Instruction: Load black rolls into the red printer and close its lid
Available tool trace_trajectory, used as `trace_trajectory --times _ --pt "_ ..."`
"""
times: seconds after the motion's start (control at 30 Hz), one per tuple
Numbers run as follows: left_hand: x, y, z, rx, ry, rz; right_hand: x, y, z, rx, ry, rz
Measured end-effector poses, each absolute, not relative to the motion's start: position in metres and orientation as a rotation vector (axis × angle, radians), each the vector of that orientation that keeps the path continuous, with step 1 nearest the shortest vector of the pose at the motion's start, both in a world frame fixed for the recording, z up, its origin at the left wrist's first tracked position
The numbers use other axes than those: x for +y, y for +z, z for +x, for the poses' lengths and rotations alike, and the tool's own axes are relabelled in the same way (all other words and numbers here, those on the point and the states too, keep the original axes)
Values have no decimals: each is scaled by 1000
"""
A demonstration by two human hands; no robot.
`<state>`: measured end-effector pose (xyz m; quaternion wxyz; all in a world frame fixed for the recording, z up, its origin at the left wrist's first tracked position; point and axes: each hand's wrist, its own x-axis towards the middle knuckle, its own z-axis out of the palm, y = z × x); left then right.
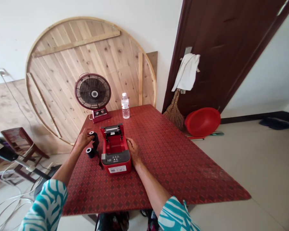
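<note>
A red and black label printer (116,169) stands on the table with its lid raised and its red inside showing. To its left is a black printer ribbon (95,143) on two rolls, a loose strip hanging toward the printer's front corner. My left hand (83,138) has its fingers closed at the upper roll, by its white core. The lower ribbon roll (89,152) rests on the table, nearer me. My right hand (134,150) presses along the printer's right side with its fingers bent around it; the fingertips are partly hidden.
The table (173,166) has a red patterned cover. Behind the printer stand a small fan (94,94) and a water bottle (125,107). A large round wooden panel (62,67) leans on the wall. Red basins (203,122) and a broom (175,112) are by the door.
</note>
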<state>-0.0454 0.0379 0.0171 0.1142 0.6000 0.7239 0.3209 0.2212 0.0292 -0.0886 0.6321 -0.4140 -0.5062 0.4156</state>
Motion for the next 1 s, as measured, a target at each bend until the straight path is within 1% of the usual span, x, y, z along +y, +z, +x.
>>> trace_trajectory --times 0.1,0.2,0.27,0.37,0.43,0.5,0.57,0.67,0.8,0.9,1.0 --pt "47 -4 -49 2219 733 1809 29 -88 222 -1182 948 -947" --pt "50 -11 -53 2223 712 1788 29 -87 223 -1186 953 -958" --pt "48 -11 -56 2141 791 1735 29 -86 223 -1183 958 -960" --pt "37 -14 -64 1913 1036 1571 28 -85 223 -1176 971 -963" --pt "20 -19 -71 1734 1223 1414 27 -84 223 -1173 983 -963" --pt "-2 -26 -77 1580 1337 1298 27 -83 223 -1169 987 -961" --pt "-25 -32 -79 1482 1315 1285 27 -82 223 -1166 984 -961" --pt "-48 -37 -72 1445 1190 1349 27 -82 223 -1169 987 -968" --pt "-54 -40 -58 1479 1136 1414 27 -84 223 -1159 1007 -956" --pt "-52 -42 -54 1544 1233 1373 27 -86 222 -1153 1007 -944" --pt "-55 -31 -54 1554 1410 1304 27 -86 222 -1156 984 -944"
